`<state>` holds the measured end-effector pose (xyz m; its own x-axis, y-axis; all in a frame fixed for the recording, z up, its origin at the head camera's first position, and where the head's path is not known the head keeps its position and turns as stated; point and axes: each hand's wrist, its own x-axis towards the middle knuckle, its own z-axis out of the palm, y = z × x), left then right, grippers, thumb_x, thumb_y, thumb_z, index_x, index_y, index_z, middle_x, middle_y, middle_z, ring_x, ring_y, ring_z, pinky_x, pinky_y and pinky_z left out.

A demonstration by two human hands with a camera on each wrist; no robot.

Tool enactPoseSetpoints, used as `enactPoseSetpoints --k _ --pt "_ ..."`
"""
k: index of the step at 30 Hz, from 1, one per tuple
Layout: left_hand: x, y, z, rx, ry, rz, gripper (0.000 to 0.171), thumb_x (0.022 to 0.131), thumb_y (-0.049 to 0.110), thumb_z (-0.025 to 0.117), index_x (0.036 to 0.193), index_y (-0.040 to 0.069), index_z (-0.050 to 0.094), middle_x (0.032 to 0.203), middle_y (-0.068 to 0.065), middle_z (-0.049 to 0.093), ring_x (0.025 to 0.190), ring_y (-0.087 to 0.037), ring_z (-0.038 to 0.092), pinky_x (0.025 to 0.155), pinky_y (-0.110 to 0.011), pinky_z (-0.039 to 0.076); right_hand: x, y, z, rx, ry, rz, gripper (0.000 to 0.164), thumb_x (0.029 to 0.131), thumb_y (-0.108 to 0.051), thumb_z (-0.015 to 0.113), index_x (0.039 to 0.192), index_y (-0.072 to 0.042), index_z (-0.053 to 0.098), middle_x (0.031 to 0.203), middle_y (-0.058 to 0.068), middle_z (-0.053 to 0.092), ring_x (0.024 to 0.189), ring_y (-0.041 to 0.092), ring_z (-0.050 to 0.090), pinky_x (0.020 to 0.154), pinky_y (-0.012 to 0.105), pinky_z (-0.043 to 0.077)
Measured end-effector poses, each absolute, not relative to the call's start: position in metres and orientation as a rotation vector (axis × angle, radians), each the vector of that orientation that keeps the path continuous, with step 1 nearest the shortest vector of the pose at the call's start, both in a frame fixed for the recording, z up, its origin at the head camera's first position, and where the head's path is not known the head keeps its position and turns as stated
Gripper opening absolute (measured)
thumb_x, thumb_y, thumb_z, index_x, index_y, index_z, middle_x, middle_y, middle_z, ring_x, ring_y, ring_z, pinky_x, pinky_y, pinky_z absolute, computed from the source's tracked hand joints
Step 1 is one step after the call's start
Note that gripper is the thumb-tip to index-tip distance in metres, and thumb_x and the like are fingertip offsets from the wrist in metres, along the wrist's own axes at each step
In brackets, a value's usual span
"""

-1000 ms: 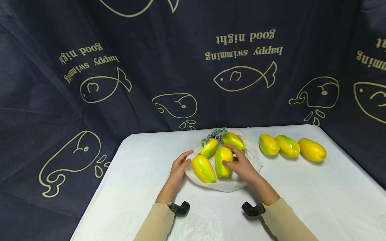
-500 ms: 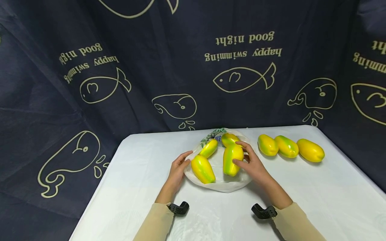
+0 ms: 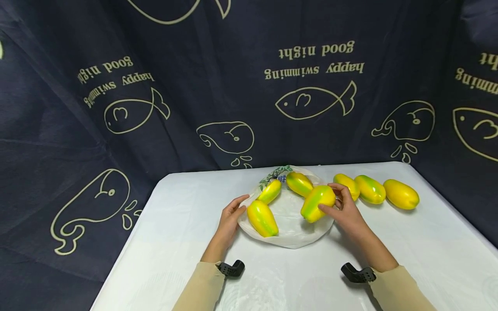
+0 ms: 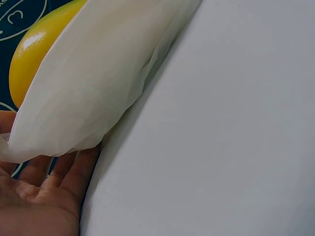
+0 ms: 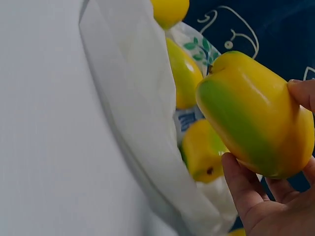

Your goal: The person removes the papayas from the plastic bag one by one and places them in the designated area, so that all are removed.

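My right hand (image 3: 349,212) grips a yellow papaya (image 3: 318,202) with a green streak, thumb on one side and fingers on the other. It is held above the right part of an opened white plastic bag (image 3: 289,218) with a green leaf print. My left hand (image 3: 228,219) holds the bag's left rim; in the left wrist view, the rim (image 4: 74,93) runs between thumb and fingers. Inside the bag lie a papaya (image 3: 262,218) near that hand, a second papaya (image 3: 269,191) behind it and a third papaya (image 3: 298,183) at the back.
To the right of the bag, a papaya (image 3: 346,183), partly behind my right hand, lies in a row with another papaya (image 3: 369,189) and a third papaya (image 3: 401,194). All rest on a white-covered table (image 3: 175,224). A dark printed cloth (image 3: 233,86) hangs behind.
My right hand has lifted the papaya from among the others in the bag and carried it right, tilting it. My left hand stays at the bag's rim.
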<state>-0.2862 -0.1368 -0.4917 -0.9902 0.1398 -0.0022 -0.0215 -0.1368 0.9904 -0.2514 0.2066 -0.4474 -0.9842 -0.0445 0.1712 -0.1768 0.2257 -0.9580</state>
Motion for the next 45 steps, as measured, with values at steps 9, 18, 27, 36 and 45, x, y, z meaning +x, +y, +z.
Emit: enactPoseSetpoints --k 9,18,27,36,45 --pt "-0.286 -0.137 -0.492 0.146 1.991 2.286 0.039 0.103 0.011 0.049 0.142 0.013 0.056 0.153 -0.005 0.047 0.134 -0.023 0.051 0.094 -0.021 0.053 -0.245 0.236 -0.453 0.127 -2.430 1.699 0.074 0.095 -0.026 0.069 0.156 -0.022 0.026 0.140 0.008 0.034 0.108 -0.003 0.047 0.083 0.004 0.045" --pt "-0.287 -0.138 -0.493 0.137 1.997 2.277 0.040 0.103 0.011 0.048 0.142 0.013 0.055 0.154 -0.005 0.046 0.134 -0.023 0.051 0.095 -0.022 0.053 -0.240 0.261 -0.462 0.018 -2.364 1.677 0.067 0.093 -0.022 0.072 0.148 -0.021 0.035 0.125 -0.013 0.037 0.099 -0.008 0.050 0.078 0.005 0.047" --pt "-0.286 -0.138 -0.494 0.125 2.023 2.261 0.039 0.103 0.013 0.050 0.142 0.014 0.055 0.154 -0.005 0.047 0.129 -0.018 0.055 0.094 -0.021 0.054 -0.239 0.280 -0.468 -0.138 -2.384 1.660 0.064 0.091 -0.029 0.074 0.138 -0.026 0.031 0.135 0.012 0.028 0.092 -0.014 0.049 0.075 0.006 0.051" --pt "-0.287 -0.137 -0.492 0.143 2.013 2.263 0.039 0.103 0.013 0.049 0.142 0.015 0.056 0.155 -0.004 0.045 0.130 -0.019 0.055 0.093 -0.023 0.054 -0.233 0.299 -0.473 -0.241 -2.397 1.579 0.070 0.091 -0.030 0.074 0.141 -0.020 0.026 0.137 0.015 0.027 0.091 -0.009 0.047 0.074 0.003 0.049" --pt "-0.287 -0.137 -0.492 0.127 2.016 2.261 0.039 0.103 0.013 0.050 0.141 0.015 0.057 0.155 -0.002 0.045 0.129 -0.018 0.055 0.092 -0.023 0.055 -0.229 0.318 -0.479 -0.329 -2.406 1.558 0.071 0.092 -0.036 0.072 0.142 -0.024 0.023 0.145 0.025 0.021 0.090 -0.010 0.044 0.073 0.001 0.046"
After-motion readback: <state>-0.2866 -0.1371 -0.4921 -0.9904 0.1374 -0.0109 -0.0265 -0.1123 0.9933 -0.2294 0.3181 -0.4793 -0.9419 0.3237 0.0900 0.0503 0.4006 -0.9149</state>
